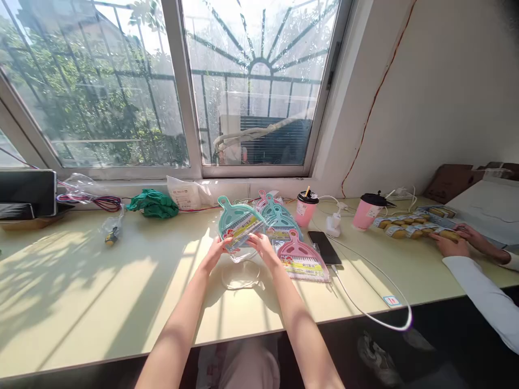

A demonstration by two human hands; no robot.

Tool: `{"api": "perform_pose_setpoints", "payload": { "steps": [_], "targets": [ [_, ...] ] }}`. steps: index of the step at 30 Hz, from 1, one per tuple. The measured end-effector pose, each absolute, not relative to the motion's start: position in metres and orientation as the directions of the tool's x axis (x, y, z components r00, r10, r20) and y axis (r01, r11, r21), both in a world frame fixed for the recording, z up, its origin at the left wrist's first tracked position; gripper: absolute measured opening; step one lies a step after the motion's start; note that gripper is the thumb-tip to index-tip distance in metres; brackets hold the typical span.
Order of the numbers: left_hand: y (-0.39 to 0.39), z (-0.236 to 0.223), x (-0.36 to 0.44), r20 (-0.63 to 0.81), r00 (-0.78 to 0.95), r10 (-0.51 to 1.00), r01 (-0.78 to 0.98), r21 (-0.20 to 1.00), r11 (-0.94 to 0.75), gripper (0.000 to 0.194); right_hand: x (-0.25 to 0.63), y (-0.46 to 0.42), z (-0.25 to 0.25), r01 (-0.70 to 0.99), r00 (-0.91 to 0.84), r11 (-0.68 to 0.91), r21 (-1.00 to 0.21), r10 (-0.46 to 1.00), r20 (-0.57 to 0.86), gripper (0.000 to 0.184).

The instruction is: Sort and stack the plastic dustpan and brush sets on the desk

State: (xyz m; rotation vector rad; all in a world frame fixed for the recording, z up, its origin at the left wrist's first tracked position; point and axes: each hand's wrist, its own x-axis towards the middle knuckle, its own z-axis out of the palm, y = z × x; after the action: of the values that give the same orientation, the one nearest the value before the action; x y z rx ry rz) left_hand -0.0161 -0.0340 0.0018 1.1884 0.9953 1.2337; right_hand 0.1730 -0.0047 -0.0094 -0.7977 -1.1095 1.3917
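A teal mini dustpan and brush set in a clear plastic bag is tilted up above the table. My left hand grips its lower left side, and my right hand is closed on the lower right edge. To the right a pink dustpan and brush set lies flat in its bag, close to my right hand. Behind it is a loose pile of more bagged sets, with a teal dustpan on top. Under my hands a thin pale loop of cord rests on the tabletop.
A pink cup, a black phone and a white cable are on the right. Further right, another person's hands touch yellow packs. A green cloth and a small bagged item lie left.
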Motion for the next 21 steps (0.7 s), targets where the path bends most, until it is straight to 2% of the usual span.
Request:
{"api": "perform_pose_setpoints", "payload": {
  "steps": [3, 6, 8, 11, 13, 15, 18, 21],
  "targets": [
    [-0.031, 0.008, -0.035, 0.080, 0.025, 0.997, -0.174, 0.982, -0.074, 0.061, 0.171, -0.011, -0.005, -0.310, -0.214, 0.112, -0.944, 0.959, 0.184, 0.031],
    [-0.029, 0.012, -0.052, 0.063, -0.067, 0.996, -0.252, 0.965, -0.078, 0.052, 0.176, -0.014, -0.005, 0.015, -0.035, 0.332, -0.943, 0.943, 0.331, 0.025],
    [-0.028, 0.011, -0.062, 0.017, -0.108, 0.994, -0.293, 0.955, -0.048, 0.044, 0.182, -0.014, -0.007, 0.312, 0.082, 0.476, -0.822, 0.848, 0.523, 0.039],
    [-0.029, 0.009, -0.069, -0.059, -0.134, 0.989, -0.336, 0.942, 0.011, 0.037, 0.187, -0.016, -0.008, 0.590, 0.032, 0.551, -0.590, 0.714, 0.699, 0.061],
    [-0.032, 0.008, -0.068, -0.111, -0.139, 0.984, -0.354, 0.934, 0.056, 0.033, 0.187, -0.018, -0.008, 0.652, -0.052, 0.569, -0.502, 0.693, 0.719, 0.061],
    [-0.036, 0.007, -0.064, -0.137, -0.123, 0.983, -0.358, 0.930, 0.085, 0.032, 0.185, -0.021, -0.006, 0.653, -0.107, 0.587, -0.478, 0.696, 0.710, 0.048],
    [-0.042, 0.006, -0.060, -0.132, -0.077, 0.988, -0.349, 0.932, 0.097, 0.037, 0.183, -0.022, -0.001, 0.596, -0.124, 0.614, -0.518, 0.708, 0.696, 0.028],
    [-0.043, 0.004, -0.061, -0.147, -0.074, 0.986, -0.302, 0.946, 0.118, 0.038, 0.185, -0.020, 0.003, 0.513, -0.055, 0.600, -0.614, 0.737, 0.674, 0.017]
  ]
}}
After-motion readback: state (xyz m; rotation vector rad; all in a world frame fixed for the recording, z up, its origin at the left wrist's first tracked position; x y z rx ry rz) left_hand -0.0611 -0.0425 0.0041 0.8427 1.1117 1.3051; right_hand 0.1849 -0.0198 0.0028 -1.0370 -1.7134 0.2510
